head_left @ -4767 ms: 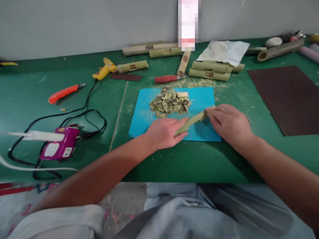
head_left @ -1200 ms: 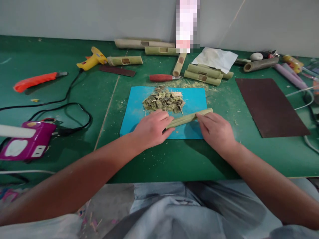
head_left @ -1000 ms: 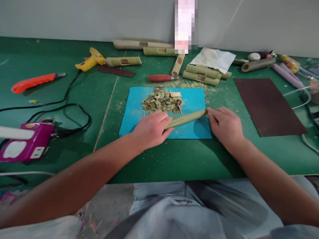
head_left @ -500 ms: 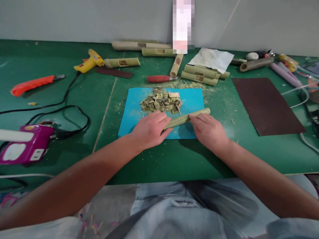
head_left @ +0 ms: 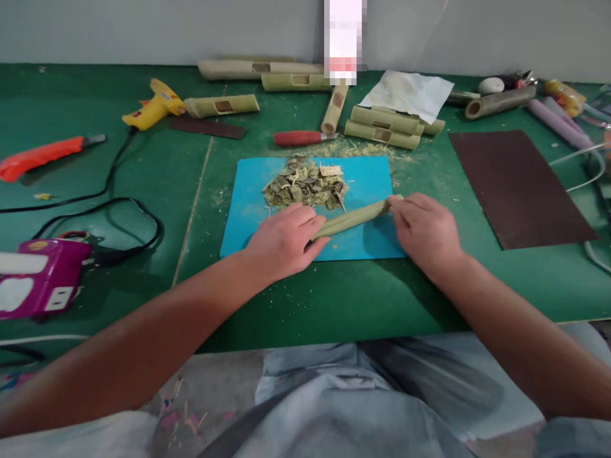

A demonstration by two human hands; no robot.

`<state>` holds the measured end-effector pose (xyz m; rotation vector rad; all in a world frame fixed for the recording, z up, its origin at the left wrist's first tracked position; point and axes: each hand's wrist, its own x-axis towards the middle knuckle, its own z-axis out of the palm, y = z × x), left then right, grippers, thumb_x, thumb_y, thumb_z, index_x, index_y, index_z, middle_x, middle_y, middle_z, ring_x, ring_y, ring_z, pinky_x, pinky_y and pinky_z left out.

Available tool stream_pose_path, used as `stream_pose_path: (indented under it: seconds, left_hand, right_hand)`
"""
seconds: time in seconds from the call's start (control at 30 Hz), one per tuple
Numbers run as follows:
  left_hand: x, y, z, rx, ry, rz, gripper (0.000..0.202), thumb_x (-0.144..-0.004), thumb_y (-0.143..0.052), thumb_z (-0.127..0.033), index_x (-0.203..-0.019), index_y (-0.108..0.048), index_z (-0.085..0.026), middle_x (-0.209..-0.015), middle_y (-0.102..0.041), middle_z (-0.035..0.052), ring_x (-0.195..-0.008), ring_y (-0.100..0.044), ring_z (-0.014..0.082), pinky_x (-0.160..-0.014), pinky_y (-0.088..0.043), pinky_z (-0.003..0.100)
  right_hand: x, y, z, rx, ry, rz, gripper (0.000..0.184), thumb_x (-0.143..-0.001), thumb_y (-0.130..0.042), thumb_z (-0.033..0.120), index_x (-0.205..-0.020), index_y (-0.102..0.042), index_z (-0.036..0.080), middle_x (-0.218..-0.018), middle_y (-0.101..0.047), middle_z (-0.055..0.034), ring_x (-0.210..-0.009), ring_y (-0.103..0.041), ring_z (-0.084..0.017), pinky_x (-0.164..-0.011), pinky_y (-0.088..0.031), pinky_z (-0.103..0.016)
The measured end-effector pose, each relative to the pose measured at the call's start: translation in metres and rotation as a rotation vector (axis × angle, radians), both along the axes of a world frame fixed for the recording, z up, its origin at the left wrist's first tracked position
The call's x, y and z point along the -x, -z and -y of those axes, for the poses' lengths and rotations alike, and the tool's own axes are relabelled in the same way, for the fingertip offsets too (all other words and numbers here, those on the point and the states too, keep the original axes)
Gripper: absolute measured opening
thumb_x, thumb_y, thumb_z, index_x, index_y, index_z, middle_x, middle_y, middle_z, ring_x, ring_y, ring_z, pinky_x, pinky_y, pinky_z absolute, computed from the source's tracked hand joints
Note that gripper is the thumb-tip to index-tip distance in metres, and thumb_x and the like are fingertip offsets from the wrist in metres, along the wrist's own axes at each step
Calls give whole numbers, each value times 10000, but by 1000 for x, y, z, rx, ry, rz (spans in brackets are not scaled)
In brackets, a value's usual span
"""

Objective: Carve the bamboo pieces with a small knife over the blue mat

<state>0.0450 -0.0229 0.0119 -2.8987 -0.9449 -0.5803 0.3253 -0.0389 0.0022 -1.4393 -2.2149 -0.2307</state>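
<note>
A pale green bamboo piece (head_left: 353, 219) lies slanted over the blue mat (head_left: 231, 235), its right end farther from me. My left hand (head_left: 289, 238) is closed around its near left end, thumb on the near side. At the far right end, my right hand (head_left: 424, 229) grips it with bent fingers. The covered ends are hidden by my fingers. Just beyond the bamboo, a heap of bamboo chips (head_left: 308, 184) sits on the mat. A red-handled carving knife (head_left: 305, 138) rests behind the mat among shavings.
Cut bamboo tubes (head_left: 382, 135) with square openings lie along the back. A yellow glue gun (head_left: 155, 105), an orange-handled cutter (head_left: 42, 158) and a purple power socket (head_left: 42, 277) with cables are on the left. A dark brown sheet (head_left: 520, 187) lies on the right.
My right hand has slid along the bamboo to its right end. My left hand keeps its hold on the other end. The view has shifted slightly.
</note>
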Motion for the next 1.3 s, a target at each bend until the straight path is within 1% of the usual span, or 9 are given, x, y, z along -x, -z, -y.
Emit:
stream_pose_path:
  seconds: [0.03,0.1,0.2,0.27,0.47,0.57,0.67,0.97,1.3]
  left_hand:
    - [0,0,0,-1,1,-7,260,-997,-514,-285,-1041,-662,-76,-877,-657,121,-797,-586,237,-689,-480,339]
    - [0,-1,0,7,-8,-16,258,-997,-512,-284,-1044,-659,-78,-881,-660,121,-798,-590,238,-686,-479,339]
    - [1,-2,0,17,-12,-19,235,-996,-507,-273,-1030,-657,-94,-866,-657,114,-789,-590,231,-685,-480,335]
    - [3,-3,1,17,-9,-22,222,-996,-503,-267,-1012,-657,-108,-846,-652,107,-781,-587,226,-688,-483,333]
    - [7,-3,2,11,-7,-15,239,-1002,-495,-269,-1045,-659,-100,-893,-674,126,-798,-608,235,-686,-504,348]
    - [6,-3,1,32,-11,-13,250,-1004,-486,-275,-1046,-664,-103,-893,-677,126,-799,-612,235,-692,-510,354]
    - [5,-4,0,58,-16,-4,248,-1004,-487,-281,-1054,-668,-119,-889,-676,116,-801,-608,224,-697,-507,342]
    - [7,-2,0,43,-16,-28,230,-994,-503,-261,-1054,-666,-110,-891,-668,122,-798,-593,234,-685,-486,354]
    - [5,-5,0,49,-20,-35,232,-997,-481,-259,-1019,-668,-122,-877,-663,118,-778,-583,224,-676,-478,345]
  right_hand:
    - [1,0,0,20,-78,2,294,-977,-455,202,-1018,-744,170,-833,-691,-83,-790,-613,-192,-751,-503,-306]
    - [1,1,-1,28,-107,39,316,-979,-441,193,-1078,-739,161,-856,-701,-87,-811,-623,-195,-769,-506,-309]
    - [-9,2,-4,10,77,57,339,-994,-427,233,-899,-750,197,-761,-672,-66,-730,-598,-191,-678,-486,-314]
    - [-20,1,-5,34,105,45,325,-977,-456,259,-836,-744,202,-755,-671,-69,-713,-596,-195,-649,-479,-321]
    - [-36,-13,-1,-48,242,-228,296,-981,-483,299,-959,-769,229,-841,-726,-64,-751,-660,-192,-701,-536,-339]
    - [-28,-13,-1,-26,166,-256,292,-984,-497,307,-1016,-774,221,-877,-735,-69,-774,-674,-193,-705,-547,-335]
    - [-21,-6,0,15,95,-137,330,-1002,-458,305,-1053,-769,209,-878,-724,-84,-801,-656,-202,-720,-538,-341]
    - [-21,-1,3,9,49,55,365,-1014,-411,262,-1092,-746,144,-835,-665,-105,-770,-584,-205,-715,-501,-342]
    - [-6,5,2,10,-58,88,336,-999,-401,190,-1098,-722,177,-859,-661,-88,-771,-562,-195,-766,-515,-340]
